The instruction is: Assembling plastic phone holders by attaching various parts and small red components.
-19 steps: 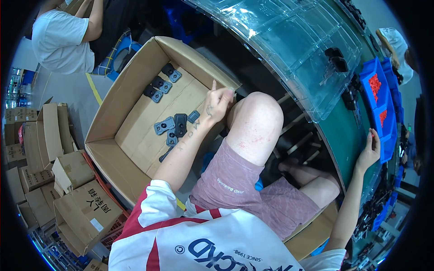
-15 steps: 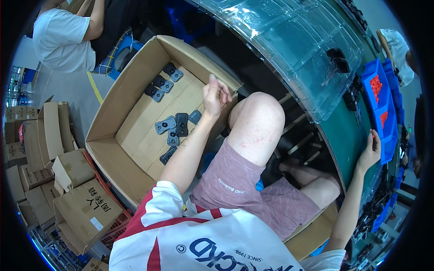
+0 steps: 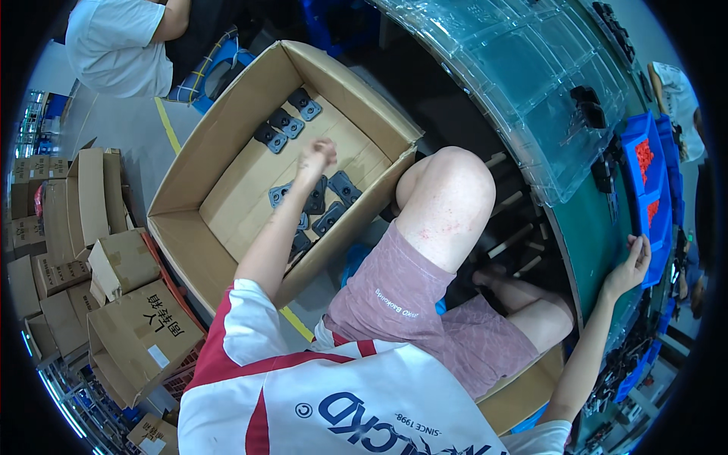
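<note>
My left hand (image 3: 317, 155) reaches into a large open cardboard box (image 3: 181, 227), its fingers loosely curled and a little blurred; I see nothing in them. Just below it lies a cluster of dark grey plastic parts (image 3: 345, 188), flat with rounded corners and a round hub, some of them behind my forearm. Beyond the hand, several parts of a similar kind (image 3: 277, 139) lie in a row along the far left wall. At the right, my right hand (image 3: 629, 267) is by the edge of the green table (image 3: 569, 250), fingers drawn together with nothing visible in them.
Clear plastic trays (image 3: 523, 91) cover the far part of the table. Blue bins (image 3: 641, 163) with small red pieces stand at its right. Stacked cardboard cartons (image 3: 144, 326) fill the left. A person in a white shirt (image 3: 117, 45) sits at the upper left.
My left hand has moved left, from the box's right side to above the clustered parts, and its fingers are more curled. My right hand stays by the table edge. The view has shifted slightly.
</note>
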Demonstrator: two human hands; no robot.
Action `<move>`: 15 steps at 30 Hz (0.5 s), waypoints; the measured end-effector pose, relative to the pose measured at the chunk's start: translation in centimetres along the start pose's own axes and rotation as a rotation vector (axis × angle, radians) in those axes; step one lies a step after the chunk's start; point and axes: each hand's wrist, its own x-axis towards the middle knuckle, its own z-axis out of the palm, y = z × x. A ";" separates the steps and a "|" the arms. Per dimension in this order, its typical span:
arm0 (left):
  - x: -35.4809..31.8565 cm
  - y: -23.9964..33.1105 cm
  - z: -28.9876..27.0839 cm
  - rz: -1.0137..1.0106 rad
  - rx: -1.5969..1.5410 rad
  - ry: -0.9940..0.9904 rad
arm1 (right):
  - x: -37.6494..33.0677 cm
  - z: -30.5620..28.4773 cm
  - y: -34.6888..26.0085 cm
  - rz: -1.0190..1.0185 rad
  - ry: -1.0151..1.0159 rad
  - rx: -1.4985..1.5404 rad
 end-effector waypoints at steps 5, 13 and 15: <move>-0.5 -7.3 -2.4 0.100 1.229 -0.561 | -0.6 -0.1 -0.9 0.026 -0.001 0.030; -0.8 -7.3 -2.0 0.382 1.306 -0.491 | -3.1 -2.1 -4.8 0.128 -0.033 0.169; -1.4 -5.1 -2.2 0.481 1.225 -0.415 | -4.0 -2.4 -6.1 0.161 -0.109 0.341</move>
